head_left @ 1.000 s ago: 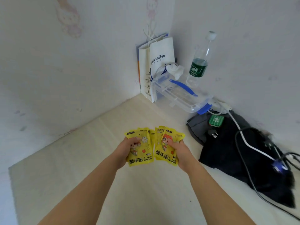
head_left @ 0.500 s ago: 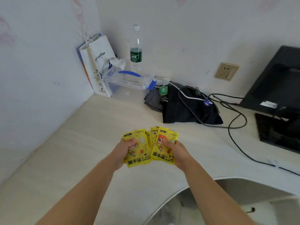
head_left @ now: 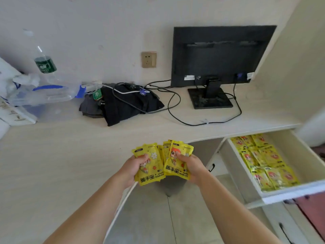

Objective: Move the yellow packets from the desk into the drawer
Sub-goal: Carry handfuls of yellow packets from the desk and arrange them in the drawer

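Above the near edge of the desk [head_left: 52, 155], the left hand [head_left: 131, 169] clamps thumb-over-front on a fanned bunch of yellow packets [head_left: 151, 162], the right hand [head_left: 190, 167] pinches a second bunch just beside it, while far right the pulled-out drawer [head_left: 290, 190] holds more packets.

Yellow packets [head_left: 162, 162] printed with red-haired cartoon figures are seen at six o'clock; a black monitor [head_left: 221, 55] at one; a green-labelled bottle [head_left: 45, 65] at ten.
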